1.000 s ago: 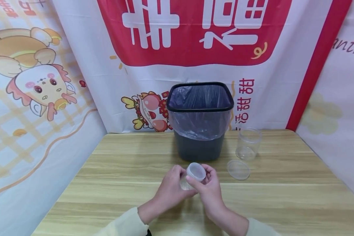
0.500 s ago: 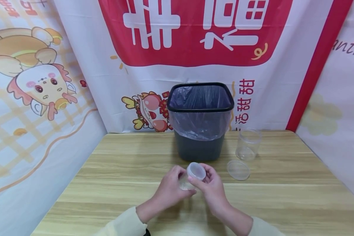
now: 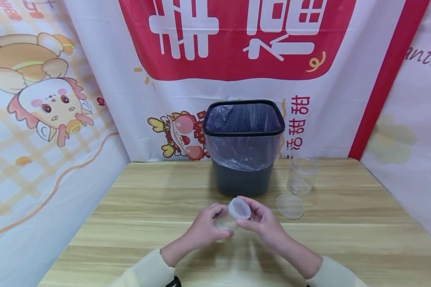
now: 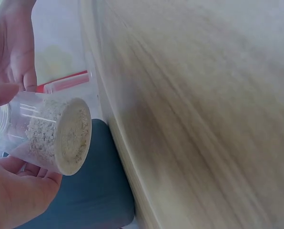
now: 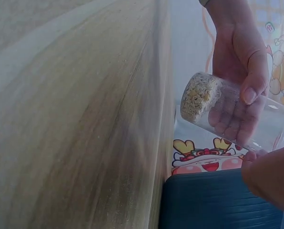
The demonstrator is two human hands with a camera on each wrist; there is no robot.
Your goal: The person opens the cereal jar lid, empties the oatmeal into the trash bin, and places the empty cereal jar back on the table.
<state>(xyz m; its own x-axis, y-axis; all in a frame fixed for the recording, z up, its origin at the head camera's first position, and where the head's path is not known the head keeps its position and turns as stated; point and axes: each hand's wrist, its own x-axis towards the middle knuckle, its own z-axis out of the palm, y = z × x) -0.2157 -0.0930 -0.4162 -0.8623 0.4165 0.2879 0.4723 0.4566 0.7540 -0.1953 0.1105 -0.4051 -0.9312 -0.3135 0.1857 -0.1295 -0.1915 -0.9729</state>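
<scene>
A clear plastic jar (image 3: 224, 221) with pale flaky bits heaped toward its base (image 5: 197, 98) is held tilted above the table. My left hand (image 3: 205, 228) grips its body, thumb on one side and fingers round the other, also visible in the right wrist view. At the upper end is a translucent round lid (image 3: 241, 209). My right hand (image 3: 267, 224) holds this lid at its edge, thumb in front and fingers behind. Whether the lid sits tight or loose cannot be seen.
A dark bin (image 3: 243, 175) with a clear liner stands behind the hands. Right of it are another clear jar (image 3: 302, 175), upright, and a flat clear disc (image 3: 290, 207) lying on the wooden table (image 3: 158, 199). Printed cloths hang at the back and sides.
The jar has tilted further, so more of its body shows. My left hand has shifted slightly left, and my right hand has swung a little right while keeping to the lid.
</scene>
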